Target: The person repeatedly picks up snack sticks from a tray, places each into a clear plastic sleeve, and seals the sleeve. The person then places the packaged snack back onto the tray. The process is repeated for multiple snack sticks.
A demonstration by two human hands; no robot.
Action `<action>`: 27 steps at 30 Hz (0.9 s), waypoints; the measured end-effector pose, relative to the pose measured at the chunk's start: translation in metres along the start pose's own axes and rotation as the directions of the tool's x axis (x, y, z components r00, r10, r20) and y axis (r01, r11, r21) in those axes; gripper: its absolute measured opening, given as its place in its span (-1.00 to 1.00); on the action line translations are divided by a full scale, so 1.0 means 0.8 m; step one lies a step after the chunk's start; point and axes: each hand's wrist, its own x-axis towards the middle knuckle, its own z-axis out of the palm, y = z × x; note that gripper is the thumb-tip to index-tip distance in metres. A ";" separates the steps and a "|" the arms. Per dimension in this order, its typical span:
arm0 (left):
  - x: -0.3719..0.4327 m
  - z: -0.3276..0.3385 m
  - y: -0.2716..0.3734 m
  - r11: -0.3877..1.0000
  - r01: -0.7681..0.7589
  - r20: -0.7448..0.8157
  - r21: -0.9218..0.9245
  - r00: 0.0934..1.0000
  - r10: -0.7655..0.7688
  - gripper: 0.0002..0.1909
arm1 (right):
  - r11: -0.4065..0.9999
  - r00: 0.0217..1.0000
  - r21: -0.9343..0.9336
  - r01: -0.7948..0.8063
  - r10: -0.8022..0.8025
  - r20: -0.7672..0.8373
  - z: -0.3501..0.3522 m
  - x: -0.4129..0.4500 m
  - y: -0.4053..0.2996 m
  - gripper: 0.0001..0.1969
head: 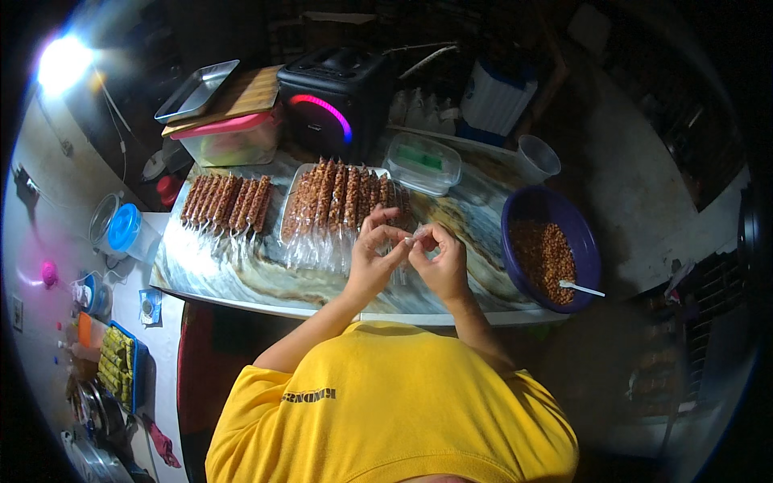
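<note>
My left hand and my right hand meet over the marbled table, fingertips pinching a small piece of clear plastic between them. What hangs below or behind it is hard to see. Just behind my hands lies a white tray with several narrow clear bags of peanuts, their loose plastic ends towards me. Left of the tray, more filled peanut bags lie side by side on the table. To the right stands a purple basin holding loose peanuts and a white plastic spoon.
A black speaker, a pink-lidded container under a wooden board and metal tray, a clear plastic container and a clear cup stand along the far side. A side table is at left.
</note>
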 end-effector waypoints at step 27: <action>-0.008 0.012 -0.002 0.957 0.134 0.056 -0.256 0.991 -0.124 -0.87 | 0.997 0.996 -0.057 0.048 -0.052 -0.075 -0.022 -0.014 -0.022 -0.92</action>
